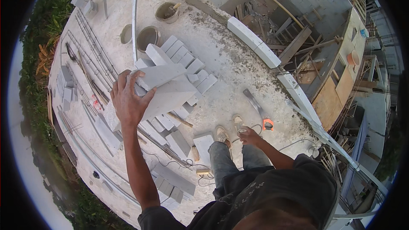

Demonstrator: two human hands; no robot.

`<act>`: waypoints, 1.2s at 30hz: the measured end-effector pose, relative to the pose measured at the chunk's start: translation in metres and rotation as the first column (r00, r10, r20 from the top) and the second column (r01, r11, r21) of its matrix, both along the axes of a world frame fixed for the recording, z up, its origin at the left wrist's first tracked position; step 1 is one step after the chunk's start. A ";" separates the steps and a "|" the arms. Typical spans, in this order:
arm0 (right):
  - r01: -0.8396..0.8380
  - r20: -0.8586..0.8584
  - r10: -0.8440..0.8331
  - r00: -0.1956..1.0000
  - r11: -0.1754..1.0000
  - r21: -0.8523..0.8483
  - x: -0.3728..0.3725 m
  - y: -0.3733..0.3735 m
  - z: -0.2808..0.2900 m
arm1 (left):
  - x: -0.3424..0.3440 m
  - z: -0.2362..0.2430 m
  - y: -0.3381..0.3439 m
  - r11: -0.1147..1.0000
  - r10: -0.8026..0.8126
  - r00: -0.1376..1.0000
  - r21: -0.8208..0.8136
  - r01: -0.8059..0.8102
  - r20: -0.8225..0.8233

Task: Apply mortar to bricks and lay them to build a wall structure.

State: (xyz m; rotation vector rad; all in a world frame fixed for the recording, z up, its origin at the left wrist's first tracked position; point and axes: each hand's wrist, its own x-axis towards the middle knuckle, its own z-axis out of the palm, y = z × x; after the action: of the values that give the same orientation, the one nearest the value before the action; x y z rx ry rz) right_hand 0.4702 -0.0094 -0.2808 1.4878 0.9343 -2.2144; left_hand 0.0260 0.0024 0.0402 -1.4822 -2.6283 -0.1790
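Observation:
My left hand grips the near end of a light grey lightweight block, fingers over its top edge and thumb on the side. That block lies on a larger pale block, above a stack of similar blocks. Beside my right knee, my right hand is closed around something small and pale that I cannot make out. On the floor ahead of my shoes lies a handsaw with an orange handle.
Several cut blocks stand in rows beyond the stack, near buckets. Steel bar cages lie to the left. A row of white blocks edges a drop at right, with timber and boards below. A cable crosses the floor.

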 end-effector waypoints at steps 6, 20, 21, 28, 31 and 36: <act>0.180 -0.507 -0.366 0.780 0.908 -0.379 -0.248 0.095 0.155 | 0.018 0.012 -0.028 0.998 -0.037 0.997 0.048 0.034 0.071; -0.379 -0.146 0.390 0.909 0.920 0.102 -0.358 0.109 0.189 | 0.022 0.014 -0.060 0.990 -0.105 0.977 0.113 0.085 0.187; -0.377 -0.185 0.393 0.901 0.919 0.116 -0.364 0.115 0.188 | 0.022 0.014 -0.061 0.988 -0.124 0.974 0.117 0.103 0.191; -0.527 -0.066 0.528 0.847 0.849 0.031 -0.388 0.131 0.188 | 0.020 0.019 -0.055 0.995 -0.094 0.972 0.058 0.083 0.217; -0.307 -0.088 0.298 0.951 0.943 -0.127 -0.358 0.136 0.177 | 0.015 0.026 -0.052 0.996 -0.084 0.948 0.054 0.071 0.307; -0.088 0.014 0.090 0.996 0.991 -0.101 -0.212 0.140 0.127 | -0.006 0.030 -0.055 0.992 -0.127 0.925 0.032 0.124 0.357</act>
State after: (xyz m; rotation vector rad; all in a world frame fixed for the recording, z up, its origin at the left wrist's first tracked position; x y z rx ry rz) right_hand 0.2580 0.1303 -0.1541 1.3926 0.8527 -2.1472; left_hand 0.0201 -0.0527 0.0705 -1.7648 -2.7936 -0.5201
